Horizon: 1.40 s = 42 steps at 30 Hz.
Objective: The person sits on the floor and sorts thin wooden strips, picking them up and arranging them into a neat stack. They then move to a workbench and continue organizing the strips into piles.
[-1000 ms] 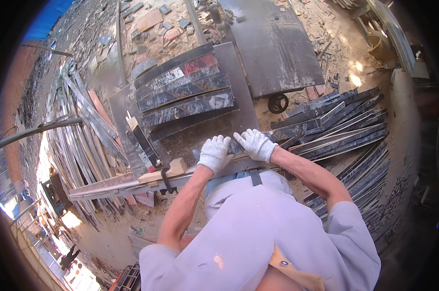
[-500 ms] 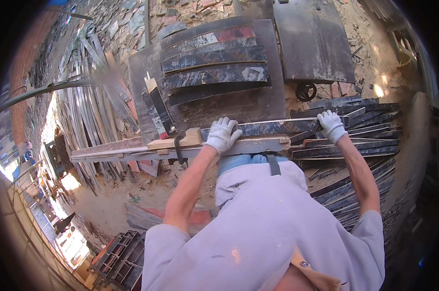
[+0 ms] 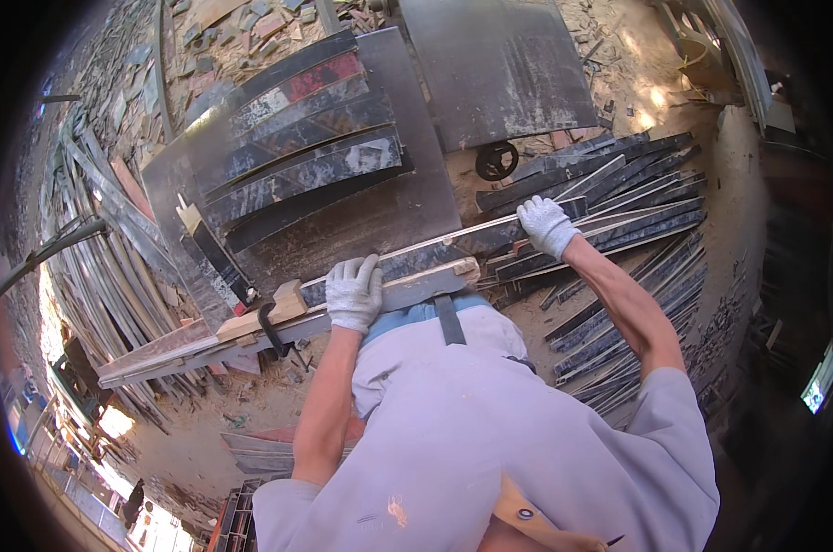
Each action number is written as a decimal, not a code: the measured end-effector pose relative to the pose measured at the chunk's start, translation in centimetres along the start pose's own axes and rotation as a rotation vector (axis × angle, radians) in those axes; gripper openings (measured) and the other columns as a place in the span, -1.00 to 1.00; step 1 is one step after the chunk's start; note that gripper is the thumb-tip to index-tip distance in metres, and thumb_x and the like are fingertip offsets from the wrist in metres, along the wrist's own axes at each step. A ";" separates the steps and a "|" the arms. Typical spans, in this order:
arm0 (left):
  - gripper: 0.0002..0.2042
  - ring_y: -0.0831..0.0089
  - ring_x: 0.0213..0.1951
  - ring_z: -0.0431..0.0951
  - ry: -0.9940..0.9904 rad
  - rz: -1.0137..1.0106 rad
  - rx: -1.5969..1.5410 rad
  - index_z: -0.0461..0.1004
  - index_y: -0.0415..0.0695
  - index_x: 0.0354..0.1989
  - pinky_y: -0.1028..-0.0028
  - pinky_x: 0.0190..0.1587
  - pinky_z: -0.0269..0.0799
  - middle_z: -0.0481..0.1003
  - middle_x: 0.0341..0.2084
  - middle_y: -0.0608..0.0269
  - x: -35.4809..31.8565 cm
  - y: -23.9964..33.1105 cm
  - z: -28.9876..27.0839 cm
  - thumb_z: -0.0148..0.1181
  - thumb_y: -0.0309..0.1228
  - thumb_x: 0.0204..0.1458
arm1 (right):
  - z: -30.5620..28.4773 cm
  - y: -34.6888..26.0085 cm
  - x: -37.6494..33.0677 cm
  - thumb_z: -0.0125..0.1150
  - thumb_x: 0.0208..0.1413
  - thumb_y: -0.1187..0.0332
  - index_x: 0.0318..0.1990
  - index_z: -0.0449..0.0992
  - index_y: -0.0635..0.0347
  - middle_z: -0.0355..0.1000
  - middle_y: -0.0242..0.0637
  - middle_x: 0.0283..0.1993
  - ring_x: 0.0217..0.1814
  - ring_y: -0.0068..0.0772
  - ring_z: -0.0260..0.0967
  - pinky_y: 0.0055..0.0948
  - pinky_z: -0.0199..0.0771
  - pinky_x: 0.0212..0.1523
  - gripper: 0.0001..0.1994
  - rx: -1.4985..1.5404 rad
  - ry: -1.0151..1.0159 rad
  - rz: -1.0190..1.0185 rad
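Note:
My left hand [image 3: 353, 293], in a white knit glove, presses on a long dark board strip [image 3: 435, 255] that lies along the near edge of a metal saw table [image 3: 407, 207]. My right hand [image 3: 546, 224], also gloved, grips the same strip further right, where it reaches out over a stack of dark strips [image 3: 619, 198]. A wooden fence rail [image 3: 278, 322] with a black clamp [image 3: 269, 329] runs beside the strip under my left hand.
Several curved dark panels [image 3: 297, 138] lie on the table top. A flat metal sheet [image 3: 499, 64] sits beyond, with a small black wheel [image 3: 497, 159] below it. Long offcut strips [image 3: 104, 267] pile at the left; more stacked strips [image 3: 637, 322] lie at the right on the dusty ground.
My right hand has slid right along the strip, away from my left, out to the stack. My left hand has stayed on the strip at the table edge.

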State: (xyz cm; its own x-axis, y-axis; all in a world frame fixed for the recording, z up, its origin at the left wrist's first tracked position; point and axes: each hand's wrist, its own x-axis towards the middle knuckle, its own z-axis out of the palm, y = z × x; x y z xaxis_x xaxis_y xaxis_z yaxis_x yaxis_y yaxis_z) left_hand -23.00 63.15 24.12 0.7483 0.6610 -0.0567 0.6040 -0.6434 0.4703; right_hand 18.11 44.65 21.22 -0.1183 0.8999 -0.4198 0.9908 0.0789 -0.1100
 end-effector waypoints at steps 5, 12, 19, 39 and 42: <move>-0.74 0.14 -0.07 0.55 0.037 -0.012 0.037 0.62 0.05 -0.01 0.11 0.04 0.45 0.56 -0.16 0.20 0.3 0.7 0.2 0.31 -0.31 0.12 | -0.6 0.0 -0.8 0.23 0.01 0.37 -0.18 0.50 0.16 0.49 -0.15 -0.25 -0.16 -0.10 0.46 -0.16 0.44 -0.18 -0.79 -0.006 0.101 0.017; -0.77 0.16 -0.05 0.53 0.077 -0.051 0.112 0.65 0.08 -0.03 0.14 0.02 0.44 0.55 -0.16 0.21 -0.2 1.3 0.2 0.29 -0.29 0.15 | -1.2 0.2 -3.9 0.27 0.06 0.34 0.28 0.42 0.30 0.46 -0.04 0.09 0.12 -0.02 0.45 -0.11 0.44 0.20 -0.42 0.053 0.430 -0.045; -0.79 0.16 -0.07 0.52 0.126 -0.017 0.154 0.67 0.10 -0.05 0.16 -0.01 0.43 0.54 -0.23 0.22 -0.5 0.9 0.8 0.28 -0.29 0.16 | 2.8 1.5 -5.4 0.46 -0.09 0.43 0.38 0.35 0.29 0.42 0.01 0.18 0.21 0.09 0.39 -0.04 0.40 0.25 -0.23 0.035 0.408 0.003; -0.79 0.04 -0.01 0.55 0.206 -0.066 0.228 0.70 0.00 -0.16 0.10 0.10 0.47 0.61 -0.17 0.12 -0.9 1.1 1.5 0.19 -0.22 0.21 | 1.3 0.2 -4.5 0.45 -0.02 0.37 0.23 0.44 0.24 0.46 0.00 0.11 0.23 0.08 0.38 -0.07 0.37 0.30 -0.40 0.027 0.398 0.095; -0.78 0.04 0.00 0.54 0.214 -0.085 0.231 0.70 -0.01 -0.16 0.11 0.11 0.46 0.61 -0.16 0.12 -0.9 1.0 1.4 0.19 -0.21 0.21 | 0.6 -1.1 -5.1 0.46 0.05 0.28 0.33 0.39 0.23 0.45 0.01 0.17 0.30 0.08 0.35 -0.09 0.34 0.36 -0.33 0.101 0.401 0.184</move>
State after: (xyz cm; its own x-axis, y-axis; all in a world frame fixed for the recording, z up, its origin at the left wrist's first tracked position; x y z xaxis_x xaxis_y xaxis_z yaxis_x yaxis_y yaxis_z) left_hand -22.64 61.38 23.46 0.6328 0.7664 0.1106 0.7264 -0.6370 0.2580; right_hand 17.55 39.70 22.99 0.1139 0.9917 -0.0603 0.9793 -0.1223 -0.1615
